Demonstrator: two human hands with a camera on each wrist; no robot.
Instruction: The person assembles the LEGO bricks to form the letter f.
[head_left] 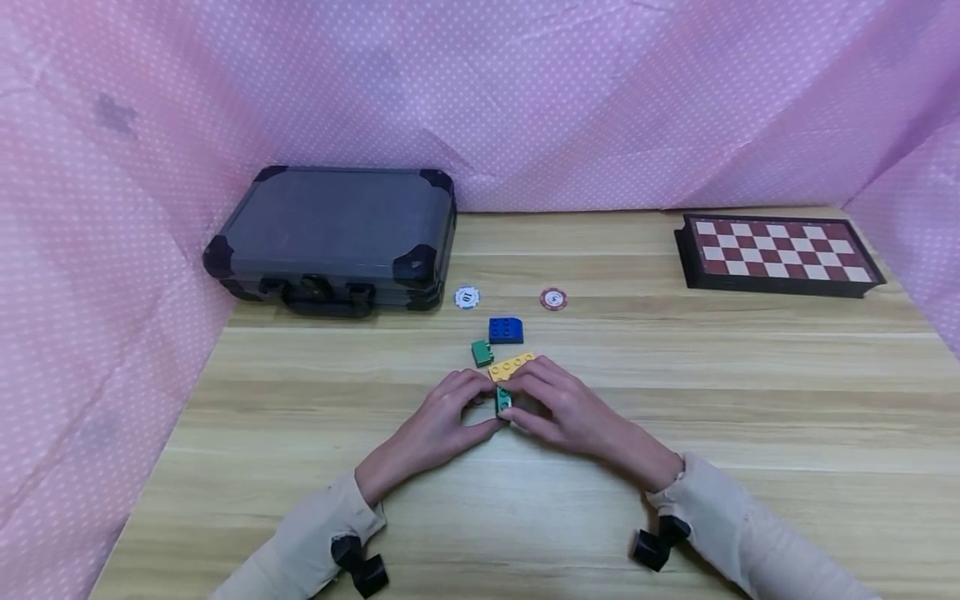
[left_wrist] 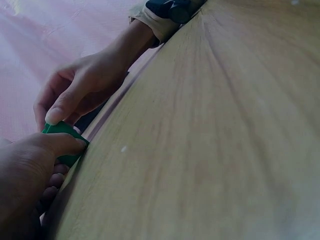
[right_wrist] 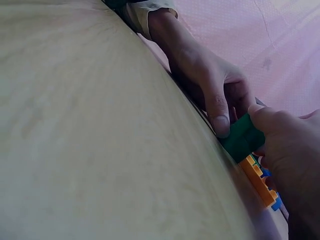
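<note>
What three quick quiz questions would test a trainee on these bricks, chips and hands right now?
1. True or false: both hands pinch the same green brick.
2. Which loose brick lies nearest the white chip: A the blue brick, B the orange plate, C the small green brick?
3. Fill in: the chessboard sits at the table's far ____ corner.

Key
1. True: the left hand and right hand meet on it, thumbs pressed on its sides in the wrist views.
2. A.
3. Right; the dark case sits far left, and the red chip lies between them.
</note>
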